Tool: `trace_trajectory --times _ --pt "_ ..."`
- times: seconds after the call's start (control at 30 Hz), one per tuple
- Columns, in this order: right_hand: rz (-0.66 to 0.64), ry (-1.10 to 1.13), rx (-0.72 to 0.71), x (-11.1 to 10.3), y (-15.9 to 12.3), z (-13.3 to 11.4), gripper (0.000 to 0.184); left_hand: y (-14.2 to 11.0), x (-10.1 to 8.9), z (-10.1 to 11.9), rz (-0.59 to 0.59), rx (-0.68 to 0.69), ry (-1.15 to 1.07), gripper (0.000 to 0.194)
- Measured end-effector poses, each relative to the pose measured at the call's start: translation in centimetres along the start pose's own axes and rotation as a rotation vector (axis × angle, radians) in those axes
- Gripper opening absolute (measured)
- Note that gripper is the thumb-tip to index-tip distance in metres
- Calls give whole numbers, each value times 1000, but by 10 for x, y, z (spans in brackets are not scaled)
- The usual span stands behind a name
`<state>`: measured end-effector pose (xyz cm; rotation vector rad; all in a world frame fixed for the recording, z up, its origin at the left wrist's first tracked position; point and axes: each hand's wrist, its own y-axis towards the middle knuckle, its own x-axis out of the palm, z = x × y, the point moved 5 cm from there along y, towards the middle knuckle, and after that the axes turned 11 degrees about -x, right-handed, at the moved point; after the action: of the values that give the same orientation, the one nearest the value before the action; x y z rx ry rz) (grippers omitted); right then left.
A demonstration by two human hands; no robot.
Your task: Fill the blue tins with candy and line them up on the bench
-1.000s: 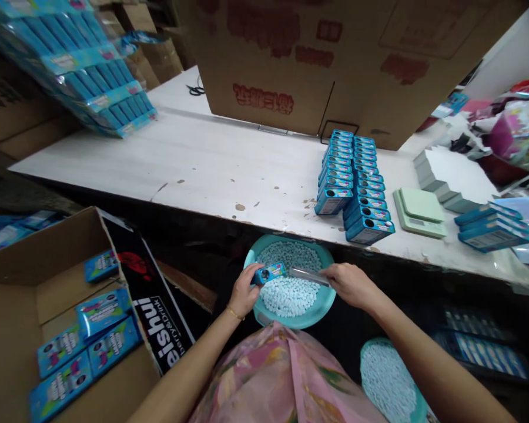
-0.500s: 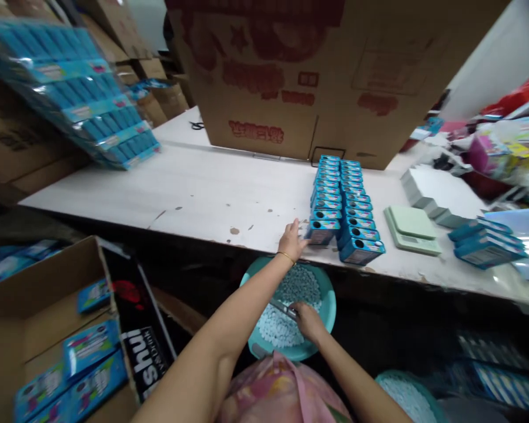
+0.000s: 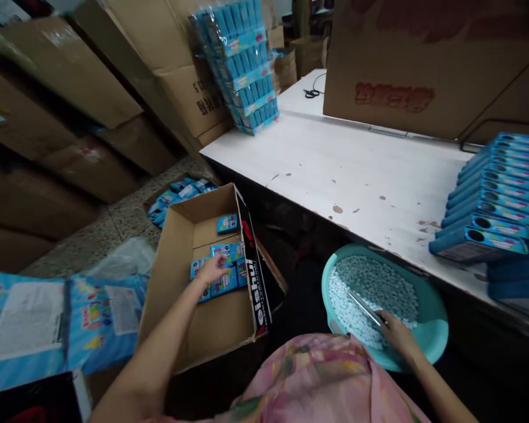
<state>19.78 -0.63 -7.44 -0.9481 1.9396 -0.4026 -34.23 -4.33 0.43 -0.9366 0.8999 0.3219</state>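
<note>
Head view: my left hand [image 3: 211, 271] in the carton, my right hand [image 3: 397, 333] at the basin.
The left hand is open, fingers spread, right by the blue packs [image 3: 224, 283] in the cardboard carton [image 3: 216, 323]; a careless brush could knock them askew. The right hand closes narrowly on a metal strip [image 3: 365, 308] among white pellets [image 3: 374, 288]; a hard tilt of the teal basin [image 3: 432, 329] could spill them. The left hand hides the packs beneath it, and the blue tins [image 3: 480, 244] run out of frame, far right of the right hand.
</note>
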Motion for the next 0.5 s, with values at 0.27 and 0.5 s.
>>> trace_trajectory --times 0.27,0.5 --pt "-6 27 1 -2 -5 -11 37 -22 49 -41 -53 22 146 69" --pt "26 122 48 -8 -6 -3 36 -61 -15 18 -90 88 -514 82"
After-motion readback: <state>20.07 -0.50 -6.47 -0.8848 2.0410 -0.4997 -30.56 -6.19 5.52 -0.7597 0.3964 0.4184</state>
